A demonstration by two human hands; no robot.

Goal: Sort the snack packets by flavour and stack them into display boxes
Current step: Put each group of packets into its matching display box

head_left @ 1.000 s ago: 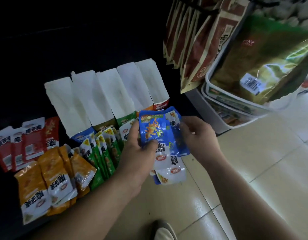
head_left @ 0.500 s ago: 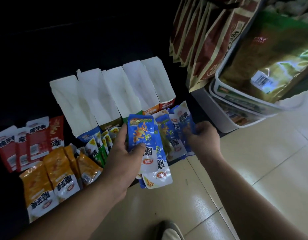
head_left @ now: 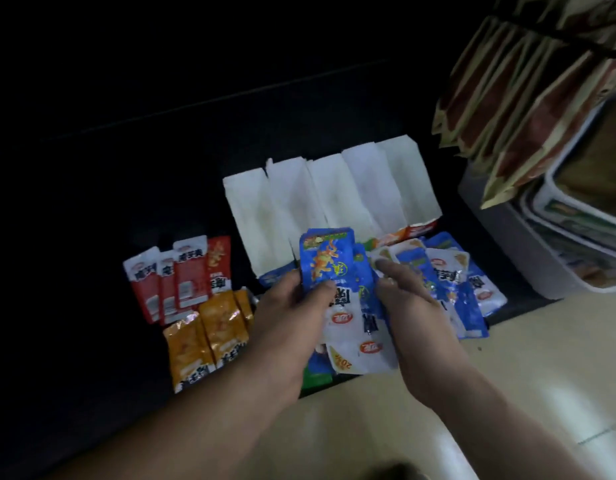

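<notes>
Head view: left hand (head_left: 292, 306) pinches blue packets (head_left: 327, 265); right hand (head_left: 403, 296) spread over loose packets (head_left: 448, 271). Likely light, slippery foil; grip edges.

one wide-angle camera on the person's head looks forward and steeply down along both forearms, which come in from the bottom edge, so the left hand (head_left: 285, 317) and right hand (head_left: 410, 303) with blue packets (head_left: 325, 265) sit close under the lens near mid-frame. it faces a dark surface (head_left: 92, 341) filling the top and left, the white boxes (head_left: 334, 192) lying just beyond the hands, stacked tubs (head_left: 507, 251) at the right edge and pale floor (head_left: 524, 375) at lower right.
</notes>
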